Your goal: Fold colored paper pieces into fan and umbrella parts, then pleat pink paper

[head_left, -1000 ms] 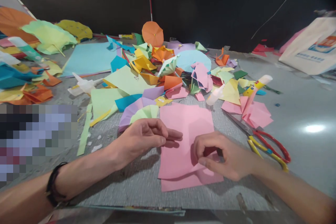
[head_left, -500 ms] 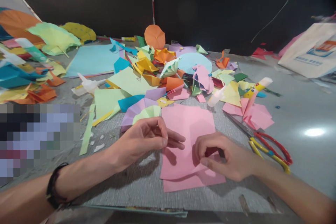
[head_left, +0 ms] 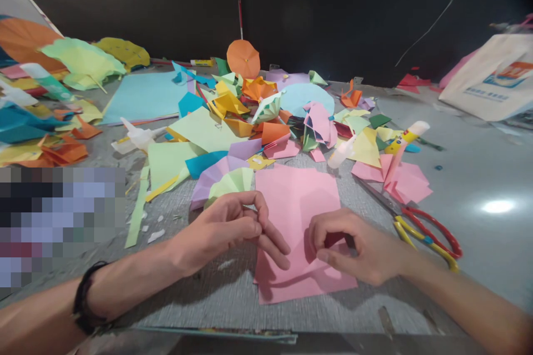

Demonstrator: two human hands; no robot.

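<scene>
A sheet of pink paper [head_left: 291,194] lies before me, with another pink layer showing beneath its wavy lower edge. My left hand [head_left: 244,227] hovers over the paper's left side. Its thumb and index finger are bent close together, while the other fingers stretch out downward over the sheet, holding nothing. On the right side, my right hand [head_left: 347,244] is curled, thumb and fingertips together at the raised lower edge of the top pink layer; the exact pinch is partly hidden. Red-and-yellow-handled scissors [head_left: 428,238] rest just right of my right hand.
Behind the pink paper is a heap of coloured paper pieces [head_left: 233,122]. A purple-and-green pleated fan [head_left: 220,177] lies near my left hand. Yellow glue stick [head_left: 408,137], white glue bottle [head_left: 144,134] and a white bag [head_left: 491,77] stand around. A dark wall [head_left: 333,16] rises behind.
My left hand's outstretched fingers have swung downward over the pink paper, toward its lower edge. My right hand keeps its curled pose in place.
</scene>
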